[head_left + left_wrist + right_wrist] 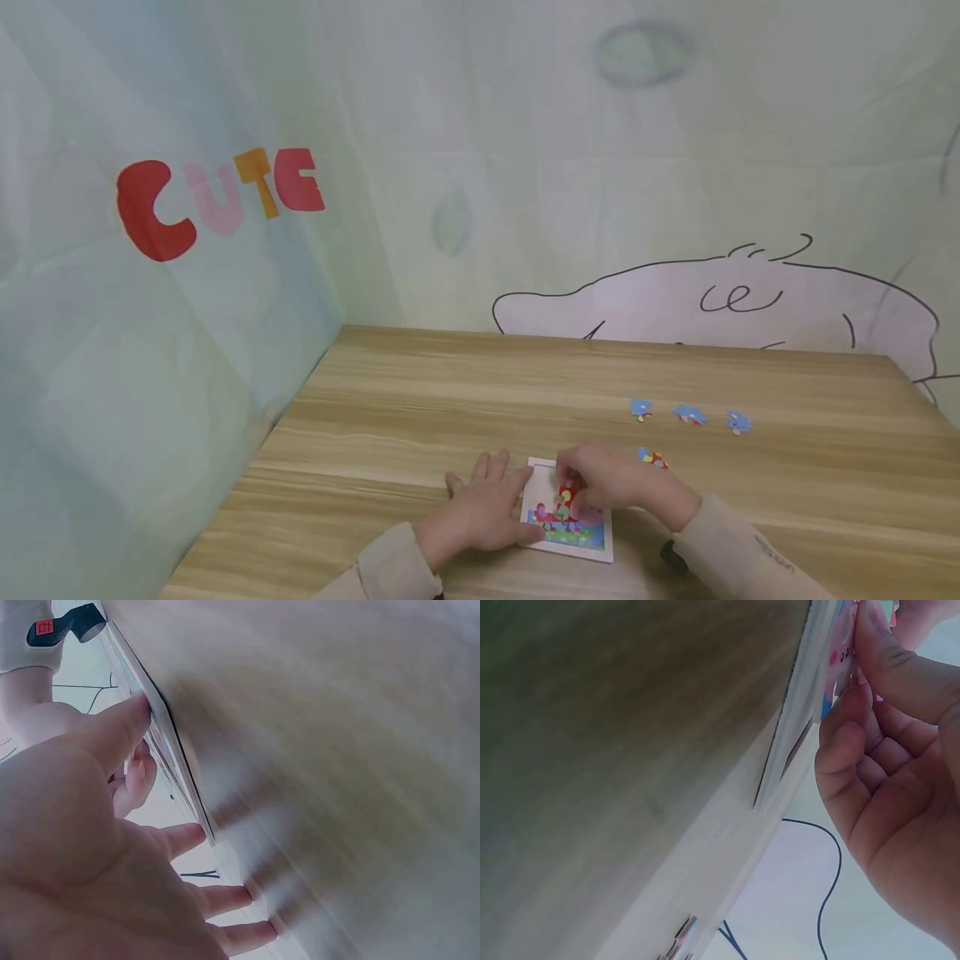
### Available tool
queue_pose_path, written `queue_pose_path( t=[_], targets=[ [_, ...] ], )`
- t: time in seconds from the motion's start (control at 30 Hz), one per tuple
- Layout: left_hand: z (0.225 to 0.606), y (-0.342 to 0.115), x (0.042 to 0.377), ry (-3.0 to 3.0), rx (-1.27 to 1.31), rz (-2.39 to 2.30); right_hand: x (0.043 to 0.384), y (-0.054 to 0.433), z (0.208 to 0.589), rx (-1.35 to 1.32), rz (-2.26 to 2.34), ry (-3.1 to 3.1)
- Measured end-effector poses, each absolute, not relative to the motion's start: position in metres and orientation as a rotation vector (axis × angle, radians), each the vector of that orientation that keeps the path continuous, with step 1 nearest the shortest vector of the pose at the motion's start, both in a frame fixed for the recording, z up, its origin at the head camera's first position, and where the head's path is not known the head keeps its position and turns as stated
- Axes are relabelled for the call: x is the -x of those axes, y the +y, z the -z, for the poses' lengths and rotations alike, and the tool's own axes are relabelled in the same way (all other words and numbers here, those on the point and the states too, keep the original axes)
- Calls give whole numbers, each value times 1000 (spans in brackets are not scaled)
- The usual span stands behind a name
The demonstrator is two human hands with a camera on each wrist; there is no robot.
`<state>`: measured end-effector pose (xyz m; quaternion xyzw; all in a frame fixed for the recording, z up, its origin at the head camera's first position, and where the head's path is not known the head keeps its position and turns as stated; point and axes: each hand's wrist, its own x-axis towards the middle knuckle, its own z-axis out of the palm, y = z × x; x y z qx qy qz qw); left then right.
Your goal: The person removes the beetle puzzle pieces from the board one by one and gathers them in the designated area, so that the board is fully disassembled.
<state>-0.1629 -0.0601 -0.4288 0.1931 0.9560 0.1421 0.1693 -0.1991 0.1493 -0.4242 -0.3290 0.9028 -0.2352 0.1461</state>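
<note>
A small jigsaw puzzle in a white frame (608, 546) lies near the front of the table, its lower part filled with a colourful picture. My left hand (486, 510) rests spread at its left side. In the left wrist view, the thumb (127, 724) lies against the frame's edge and the other fingers are straight. Over the frame's upper right, my right hand (602, 479) has its fingers curled and pinches a red puzzle piece (566, 495) with round yellow and green spots. The fingers partly hide that piece. In the right wrist view, the thumb (889, 652) bends close over the pink printed picture (840, 656).
Three loose blue puzzle pieces, left (641, 407), middle (690, 414) and right (738, 422), lie in a row beyond the right hand. Another multicoloured piece (655, 458) sits just behind the right wrist. A printed cloth wall (450, 167) borders the wooden table (375, 417).
</note>
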Motion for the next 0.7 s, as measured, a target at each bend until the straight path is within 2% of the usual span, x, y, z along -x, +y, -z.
queue_pose_path(
  t=[0.43,0.7],
  targets=[
    [429,-59,162,2745,-550,-387,202,149,425,1074,675,2571],
    [426,-58,159,2755,-547,-392,202,150,426,1023,740,2529]
  ],
)
